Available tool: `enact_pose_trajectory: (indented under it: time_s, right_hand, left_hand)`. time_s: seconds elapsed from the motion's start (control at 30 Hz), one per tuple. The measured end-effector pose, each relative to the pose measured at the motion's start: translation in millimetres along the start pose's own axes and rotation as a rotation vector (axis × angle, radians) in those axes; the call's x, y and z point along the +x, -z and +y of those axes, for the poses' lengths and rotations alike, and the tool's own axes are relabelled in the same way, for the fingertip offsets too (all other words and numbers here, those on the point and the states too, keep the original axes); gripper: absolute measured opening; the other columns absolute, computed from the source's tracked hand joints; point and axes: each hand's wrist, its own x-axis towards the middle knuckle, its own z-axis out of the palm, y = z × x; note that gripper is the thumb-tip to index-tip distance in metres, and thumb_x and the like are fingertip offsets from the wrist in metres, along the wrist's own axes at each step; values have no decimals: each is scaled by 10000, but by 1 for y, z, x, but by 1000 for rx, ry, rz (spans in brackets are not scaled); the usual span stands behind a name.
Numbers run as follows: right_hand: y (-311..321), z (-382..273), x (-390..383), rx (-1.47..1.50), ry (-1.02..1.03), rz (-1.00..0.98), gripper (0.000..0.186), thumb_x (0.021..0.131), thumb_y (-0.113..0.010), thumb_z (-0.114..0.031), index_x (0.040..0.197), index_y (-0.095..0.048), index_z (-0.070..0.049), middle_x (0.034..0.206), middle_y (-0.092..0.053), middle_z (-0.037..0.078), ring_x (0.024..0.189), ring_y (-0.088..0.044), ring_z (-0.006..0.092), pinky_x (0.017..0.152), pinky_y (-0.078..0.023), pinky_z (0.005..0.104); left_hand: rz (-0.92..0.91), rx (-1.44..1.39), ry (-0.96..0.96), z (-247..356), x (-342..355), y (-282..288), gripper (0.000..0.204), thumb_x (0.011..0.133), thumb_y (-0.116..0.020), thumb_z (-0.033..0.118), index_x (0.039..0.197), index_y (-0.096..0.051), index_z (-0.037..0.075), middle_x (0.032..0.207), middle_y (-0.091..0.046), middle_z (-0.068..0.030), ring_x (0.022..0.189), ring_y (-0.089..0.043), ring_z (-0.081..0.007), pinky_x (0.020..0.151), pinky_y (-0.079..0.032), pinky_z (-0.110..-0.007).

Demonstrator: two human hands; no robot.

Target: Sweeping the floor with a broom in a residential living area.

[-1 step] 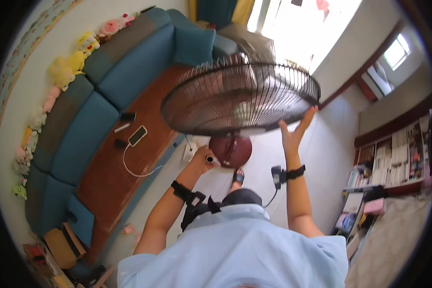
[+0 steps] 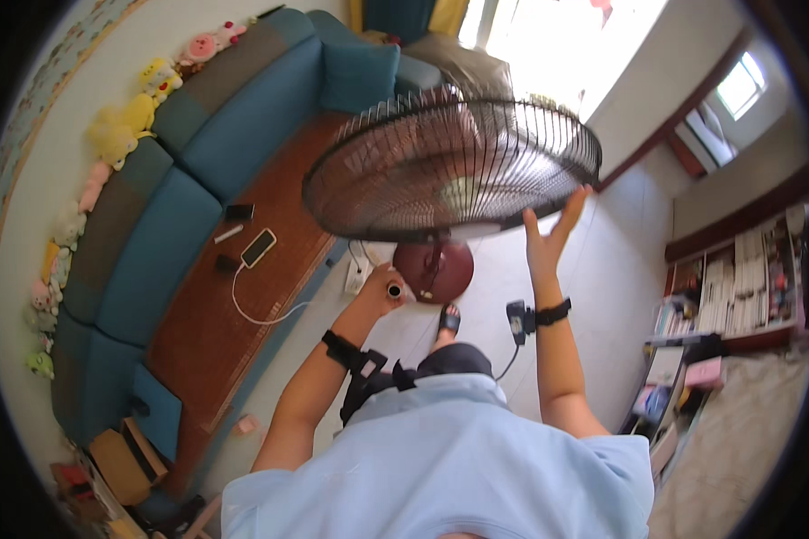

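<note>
A large standing fan (image 2: 449,175) with a black wire guard is in front of me, its round dark-red base (image 2: 431,274) on the floor below. My right hand (image 2: 553,238) has its thumb and fingers spread wide, their tips against the guard's lower right rim. Low and to the left, beside the base, my left hand (image 2: 379,289) is closed around a small cylinder (image 2: 394,291) whose round end is dark with a pale ring. Most of that cylinder is hidden by my fingers, and its kind cannot be made out.
On the left, a blue sofa (image 2: 135,269) with a brown woven seat mat (image 2: 216,332) carries a phone (image 2: 259,249) on a white cable. Plush toys (image 2: 112,144) line its back. A white power strip (image 2: 357,274) is near my left hand. Bookshelves (image 2: 728,278) stand at right.
The fan and its base appear slightly higher in the picture, as the whole view has shifted a little. Both hands keep nearly the same pose.
</note>
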Motion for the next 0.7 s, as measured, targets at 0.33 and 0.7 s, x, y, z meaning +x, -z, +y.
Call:
enact_pose_trajectory:
  time_s: [0.33, 0.7]
  right_hand:
    - [-24, -117, -194, 208, -772, -700, 537, 778, -611, -287, 1189, -418, -2, 1034, -514, 161, 867, -537, 280, 800, -429, 339]
    - [23, -155, -325, 1062, -1807, -1014, 449, 818, -602, -246, 1110, -419, 41, 1014, -536, 99, 875, -568, 152, 754, -515, 318]
  left_hand:
    - [65, 889, 23, -73, -62, 51, 657, 714, -518, 73, 1266, -179, 184, 624, -473, -47, 412, -415, -110, 408, -360, -250]
    - [103, 1137, -84, -199, -62, 150, 563, 815, -444, 156, 1249, -86, 129, 883, -552, -246, 685, -611, -319, 562, -514, -376]
